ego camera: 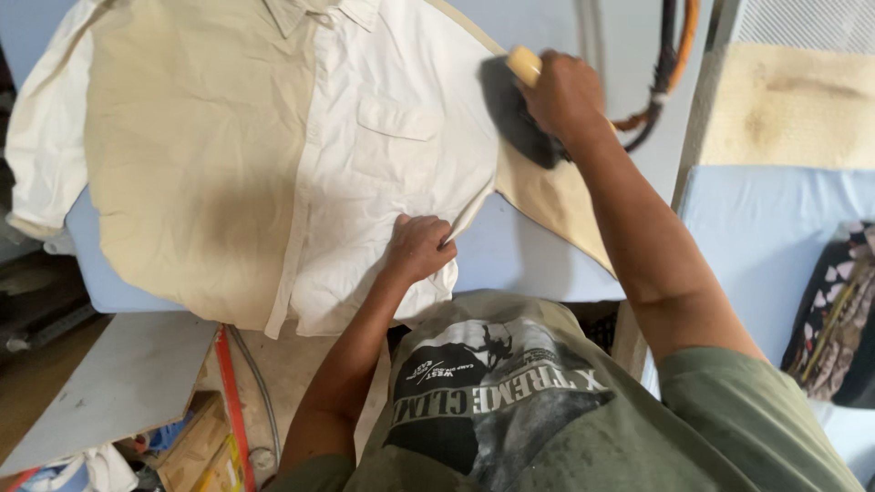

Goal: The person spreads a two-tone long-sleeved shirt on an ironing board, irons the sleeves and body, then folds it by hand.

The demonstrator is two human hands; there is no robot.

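While the white shirt (365, 182) lies spread front-up across the middle of the frame, the right hand (561, 91) sits in the upper right, fingers wrapped tight around the pale yellow handle (524, 64) of a dark iron (515, 114). That iron rests at the shirt's right edge, its sole on the cloth where the white fabric meets the tan pad (182, 164) underneath. Lower down, near the centre of the frame, the left hand (419, 248) is closed on the shirt's edge — thumb and fingers pinch a fold of fabric and draw it taut toward the bottom of the picture. The shirt's collar (319, 11) points to the top edge, a chest pocket (396, 118) shows just left of the iron, and one sleeve (46, 128) hangs off the upper left side. Under the tan pad runs a pale blue ironing surface (519, 255), bare between the two hands. From the iron, a black and orange cord (670, 64) climbs to the top right corner. Further right lies a second padded surface with a stained cream cover (784, 105), and at the right edge — half out of view — a patterned dark garment (838, 310). Bottom left, a red bar (230, 392) and pieces of cardboard (196, 446) lie on the floor.
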